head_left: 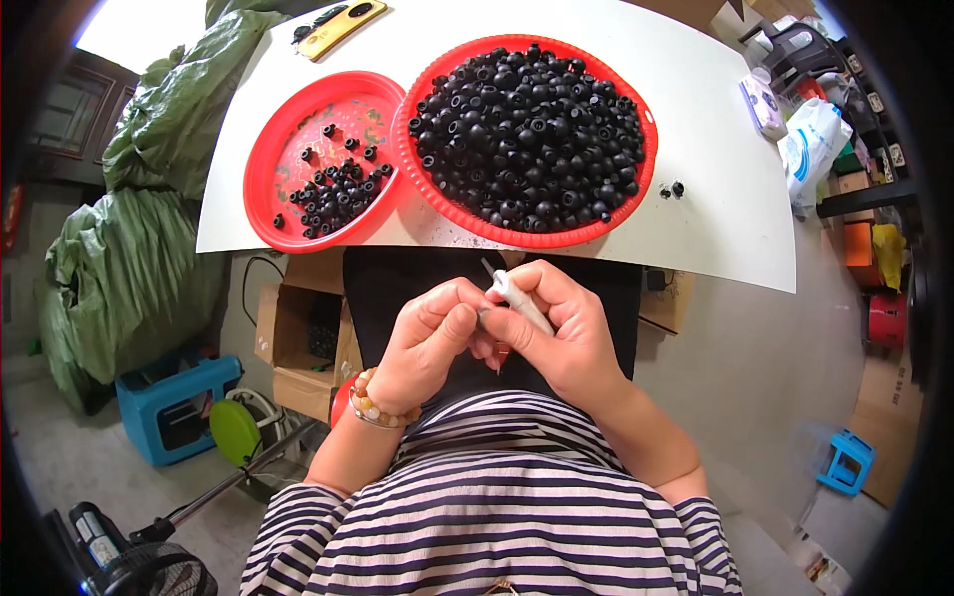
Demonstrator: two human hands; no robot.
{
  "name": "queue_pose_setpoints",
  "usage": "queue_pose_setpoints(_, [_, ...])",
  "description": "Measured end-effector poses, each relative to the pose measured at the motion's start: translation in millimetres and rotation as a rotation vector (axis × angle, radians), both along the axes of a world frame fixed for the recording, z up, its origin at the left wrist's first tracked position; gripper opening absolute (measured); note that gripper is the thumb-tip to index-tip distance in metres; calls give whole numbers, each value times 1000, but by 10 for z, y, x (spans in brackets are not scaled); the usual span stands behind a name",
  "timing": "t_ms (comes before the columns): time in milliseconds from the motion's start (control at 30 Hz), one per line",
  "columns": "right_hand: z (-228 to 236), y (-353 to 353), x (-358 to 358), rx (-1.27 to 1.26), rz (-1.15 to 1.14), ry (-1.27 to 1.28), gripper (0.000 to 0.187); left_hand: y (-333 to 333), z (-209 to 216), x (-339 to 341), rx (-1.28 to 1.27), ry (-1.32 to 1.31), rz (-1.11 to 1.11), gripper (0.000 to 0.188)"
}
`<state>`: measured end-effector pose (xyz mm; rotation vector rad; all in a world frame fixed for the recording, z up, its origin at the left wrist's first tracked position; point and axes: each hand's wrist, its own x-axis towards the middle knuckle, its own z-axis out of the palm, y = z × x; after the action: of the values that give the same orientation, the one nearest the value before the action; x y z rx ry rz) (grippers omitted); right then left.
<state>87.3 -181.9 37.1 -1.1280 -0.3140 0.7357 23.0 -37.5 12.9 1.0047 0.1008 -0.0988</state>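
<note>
Both hands meet in front of my lap, just off the table's near edge. In my right hand point(574, 338) is a white pen-like tool point(521, 301) with a thin dark tip pointing up and left. My left hand point(434, 338) is closed in a pinch beside it, and whatever its fingers hold is mostly hidden. Beyond them, a large red basin point(534, 239) is heaped with small round black plastic parts point(532, 134), each with a hollow collar. Left of it, a shallower red tray point(266, 149) carries a smaller group of similar black parts point(338, 202).
The white table point(711, 228) also bears two loose black bits point(678, 189), a yellow phone point(341, 30) and a tissue pack point(762, 104). An open cardboard box point(298, 333), blue stool point(174, 412) and green covered bulk point(134, 288) stand left. A fan point(159, 571) is lower left.
</note>
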Motion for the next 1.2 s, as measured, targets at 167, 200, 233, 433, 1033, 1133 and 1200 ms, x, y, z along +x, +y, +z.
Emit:
queue_pose_setpoints(167, [-110,-34,36,-78,-61,-159,19,47,-58,18,18,-11,-7,32])
queue_pose_setpoints(200, [-29,-48,13,-58,-36,-117,20,42,-67,15,-4,3,13,33])
queue_pose_setpoints(233, [38,-33,28,-24,-4,-90,22,64,-45,54,-14,3,39,33])
queue_pose_setpoints(433, [-7,-83,-48,-101,18,-232,29,31,22,43,-51,79,59,32])
queue_pose_setpoints(1033, [46,-71,-137,-241,-14,-481,30,22,105,-35,31,40,133,31])
queue_pose_setpoints(1133, [77,-68,-142,-256,-16,-467,30,29,110,-30,44,35,135,31])
queue_pose_setpoints(1200, [46,-63,-142,-241,-16,-459,30,30,106,-31,55,32,141,31])
